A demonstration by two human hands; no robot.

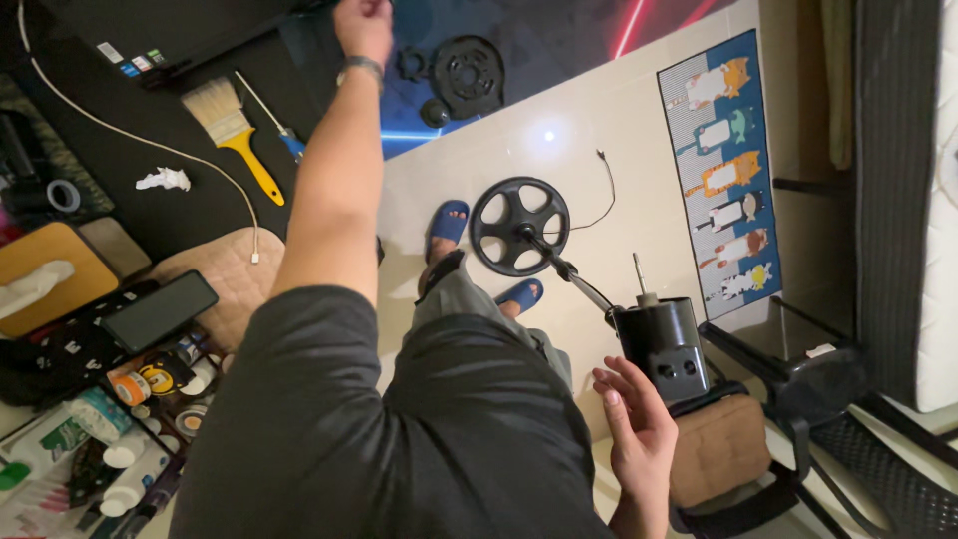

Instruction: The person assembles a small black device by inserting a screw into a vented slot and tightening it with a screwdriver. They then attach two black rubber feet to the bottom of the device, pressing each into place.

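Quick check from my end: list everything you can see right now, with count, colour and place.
motor housing: 1, black, by right hand, shaft up
wheel-shaped base: 1, black, on floor by feet
round plate: 1, black, top, on dark mat
paintbrush: 1, yellow handle, upper left
phone: 1, black, left
bottles: several, white, lower left
cat mat: 1, blue, right
stool: 1, brown seat, lower right
slippers: 2, blue, on feet
left hand: reaching up to the dark mat
right hand: open, touching housing
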